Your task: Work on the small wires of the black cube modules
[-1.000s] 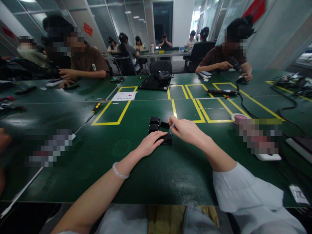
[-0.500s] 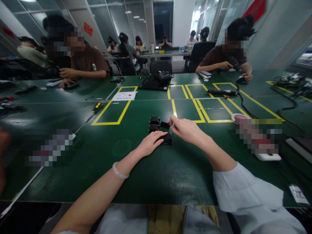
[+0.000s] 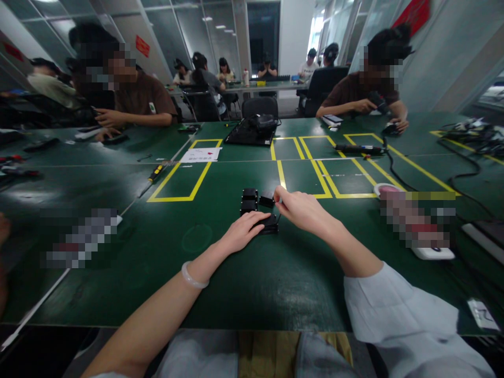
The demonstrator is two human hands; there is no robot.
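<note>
- My left hand [image 3: 243,231] lies over a flat black part [image 3: 270,226] on the green table [image 3: 244,294], fingers outstretched; I cannot tell whether they grip it.
- My right hand [image 3: 298,208] pinches a thin dark rod [image 3: 279,218], its lower end near that part's right edge.
- Just beyond sit a small black piece [image 3: 266,201] and some black blocks [image 3: 249,200].

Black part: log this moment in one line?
left hand: on black part | right hand: curled near it | right grip: unclear

co-worker's hand [image 3: 3,229], far left, slipped farther out of view
</note>
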